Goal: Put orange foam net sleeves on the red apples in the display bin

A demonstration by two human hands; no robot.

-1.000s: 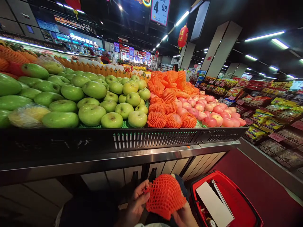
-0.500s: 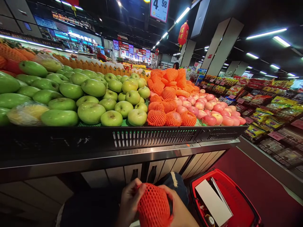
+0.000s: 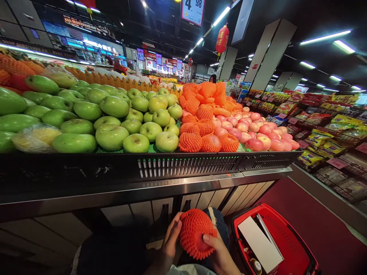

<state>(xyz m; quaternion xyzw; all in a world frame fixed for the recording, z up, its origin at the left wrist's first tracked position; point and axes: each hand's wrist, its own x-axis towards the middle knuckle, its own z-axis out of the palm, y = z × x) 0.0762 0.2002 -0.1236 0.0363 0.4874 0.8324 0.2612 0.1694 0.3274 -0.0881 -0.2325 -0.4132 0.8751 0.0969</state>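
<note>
Low in front of my body is an apple in an orange foam net (image 3: pixel 195 229), held between both hands. My left hand (image 3: pixel 170 238) presses its fingers along the net's left side. On the right, my right hand (image 3: pixel 220 250) grips the fruit, its thumb resting on the reddish skin that shows in the net's opening. Its other fingers are mostly hidden behind the fruit. Above my hands, more netted apples (image 3: pixel 211 143) sit at the front of the display, beside bare red apples (image 3: pixel 255 144) and green apples (image 3: pixel 166 141).
A black slotted display rail (image 3: pixel 183 165) and a metal ledge (image 3: pixel 172 186) run across ahead of me. At lower right stands a red shopping basket (image 3: pixel 286 233) with a white box (image 3: pixel 260 238) inside. Snack shelves (image 3: pixel 321 141) line the right. Green mangoes (image 3: pixel 75 143) lie left.
The netted apple has been raised a little and turned, so its opening now faces me. My right thumb has come onto the bared skin, and my left hand has shifted to the side.
</note>
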